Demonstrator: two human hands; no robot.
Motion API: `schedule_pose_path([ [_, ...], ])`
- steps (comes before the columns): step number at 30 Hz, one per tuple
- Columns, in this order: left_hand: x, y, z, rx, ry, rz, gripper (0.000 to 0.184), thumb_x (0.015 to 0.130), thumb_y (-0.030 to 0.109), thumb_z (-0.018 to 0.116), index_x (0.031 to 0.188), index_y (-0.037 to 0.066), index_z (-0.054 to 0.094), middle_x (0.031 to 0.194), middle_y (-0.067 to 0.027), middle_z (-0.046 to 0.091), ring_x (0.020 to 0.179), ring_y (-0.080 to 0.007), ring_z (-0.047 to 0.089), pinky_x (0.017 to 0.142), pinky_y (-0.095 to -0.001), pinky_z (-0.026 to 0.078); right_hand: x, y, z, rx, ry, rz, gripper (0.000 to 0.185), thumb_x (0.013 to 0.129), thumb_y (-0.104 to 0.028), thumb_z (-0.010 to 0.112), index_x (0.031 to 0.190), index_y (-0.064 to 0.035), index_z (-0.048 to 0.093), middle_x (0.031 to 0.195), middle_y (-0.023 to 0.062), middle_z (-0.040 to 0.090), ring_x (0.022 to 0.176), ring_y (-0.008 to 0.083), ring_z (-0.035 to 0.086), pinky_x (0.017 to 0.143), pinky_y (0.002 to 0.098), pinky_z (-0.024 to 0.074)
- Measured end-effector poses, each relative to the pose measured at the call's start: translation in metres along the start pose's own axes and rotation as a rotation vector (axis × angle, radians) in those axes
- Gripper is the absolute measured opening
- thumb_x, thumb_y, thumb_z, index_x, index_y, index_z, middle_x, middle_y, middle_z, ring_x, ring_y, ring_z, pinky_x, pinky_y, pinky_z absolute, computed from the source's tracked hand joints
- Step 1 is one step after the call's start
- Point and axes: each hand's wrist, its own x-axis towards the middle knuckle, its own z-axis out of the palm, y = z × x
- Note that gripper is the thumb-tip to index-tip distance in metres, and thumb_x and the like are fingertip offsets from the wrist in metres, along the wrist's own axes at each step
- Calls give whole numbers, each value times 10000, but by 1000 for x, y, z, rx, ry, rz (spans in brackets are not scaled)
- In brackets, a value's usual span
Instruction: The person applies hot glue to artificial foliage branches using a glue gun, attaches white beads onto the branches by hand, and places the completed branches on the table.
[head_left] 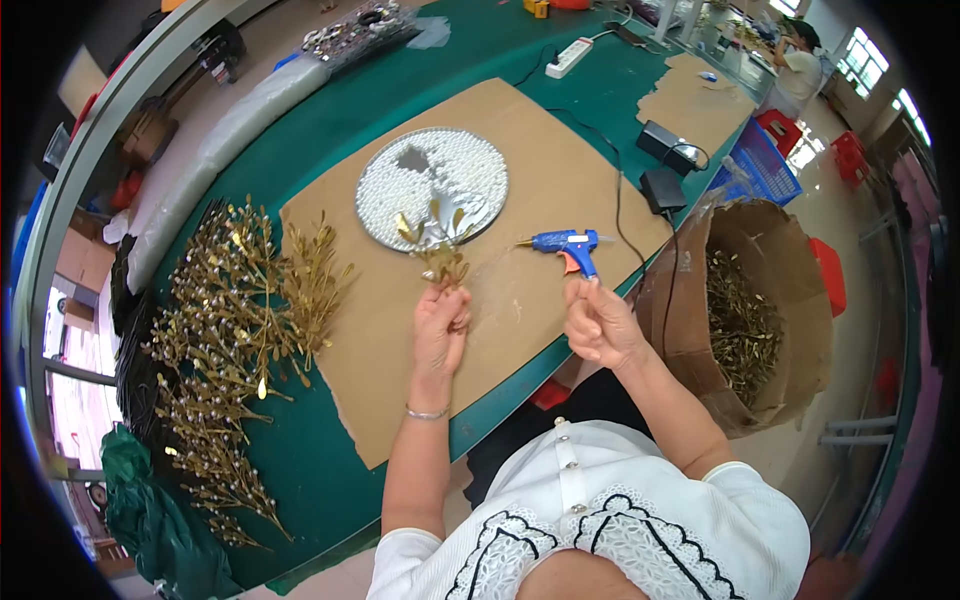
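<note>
My left hand (441,325) is closed around the stems of a gold-leaf sprig (443,262), whose leaves reach over the near edge of a round tray (375,215) of white pearl beads. A bare silvery patch shows among the beads. My right hand (604,328) is closed, with thumb and forefinger pinched together; anything between them is too small to make out. Just beyond its fingertips is a blue glue gun (565,242) with an orange trigger, its nozzle pointing left. I cannot tell whether the fingers touch its handle.
Brown cardboard (545,150) covers part of the green table (310,440). Gold sprigs with pearls (215,340) pile at left. At right stand a carton (690,300) of gold sprigs, black adapters (663,190) with cords, and a blue basket (765,165). Another person (797,75) sits far right.
</note>
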Motion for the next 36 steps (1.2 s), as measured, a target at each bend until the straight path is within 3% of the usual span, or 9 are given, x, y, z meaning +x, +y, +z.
schedule_pose_path([
  [2,-1,1,5,-15,17,-22,278,792,-48,577,1055,15,512,840,-80,582,557,-37,412,471,-148,298,9,15,6,-17,-25,116,312,910,-361,454,855,-58,507,470,12,393,364,85,326,297,217,296],
  [7,-5,-1,8,80,26,-28,310,776,-39,601,1068,9,509,939,-109,613,686,-49,525,532,-144,369,37,43,9,-69,-41,278,289,945,-303,398,814,-60,484,451,14,362,359,97,328,282,217,281],
  [8,-6,0,5,66,-10,-44,350,758,-41,623,1084,13,507,977,-100,608,776,-82,564,615,-159,430,40,46,9,-72,-46,294,289,945,-303,398,814,-60,484,451,14,362,359,97,328,282,217,281],
  [12,-5,-1,8,48,-37,-19,397,727,-60,651,1089,19,507,1016,-76,591,932,-155,580,779,-242,487,50,52,11,-97,-19,315,283,945,-298,401,807,-66,487,450,16,365,341,97,322,280,216,272],
  [25,-4,-3,12,147,-50,-67,307,771,-16,635,1051,25,516,889,-73,612,797,-133,598,720,-240,505,57,51,2,-127,72,422,203,923,-225,458,812,-61,505,450,0,361,333,92,315,282,214,256],
  [28,-3,-8,8,238,37,-32,254,794,20,623,1026,32,523,876,-55,608,714,-87,571,608,-186,464,47,50,14,-206,83,502,138,892,-177,504,863,-44,522,478,6,406,345,89,335,294,215,273],
  [29,-3,-7,6,237,41,-24,222,808,40,612,1012,34,525,845,-41,600,648,-62,527,548,-171,409,42,47,18,-243,46,478,127,857,-163,554,844,-37,556,556,31,507,376,83,402,321,207,312],
  [33,-1,-6,4,264,91,7,163,840,88,586,983,32,532,699,3,539,484,-21,344,436,-172,254,21,13,18,-564,240,150,95,851,-136,538,841,-47,568,593,68,579,416,94,486,353,190,350],
  [36,1,-3,3,277,79,1,166,847,95,579,992,29,533,710,-6,542,480,-28,337,441,-174,256,13,-19,-20,-1276,538,-264,196,864,-214,543,795,-30,549,545,69,562,445,140,527,408,263,401],
])
